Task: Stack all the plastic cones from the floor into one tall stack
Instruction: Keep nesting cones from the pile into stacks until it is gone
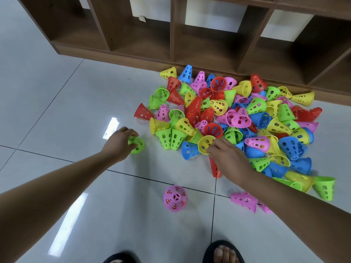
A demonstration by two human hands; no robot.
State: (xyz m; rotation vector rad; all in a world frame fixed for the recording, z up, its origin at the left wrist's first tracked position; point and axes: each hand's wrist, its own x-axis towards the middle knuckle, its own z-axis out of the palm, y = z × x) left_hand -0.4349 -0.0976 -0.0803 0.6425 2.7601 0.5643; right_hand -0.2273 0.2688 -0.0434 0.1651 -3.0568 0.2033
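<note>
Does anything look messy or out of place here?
Yes: the cones lie in a jumbled heap by the shelf unit, most tipped over. One pink cone stands alone, apart from the pile.

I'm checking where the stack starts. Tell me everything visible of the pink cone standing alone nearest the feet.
The pink perforated plastic cone stands upright on the pale floor tiles, wide rim down, narrow tip toward the camera. The tip has a spoked opening; slots ring its wall, red showing through some, perhaps another cone inside. It stands apart from the pile, touching only floor.
</note>
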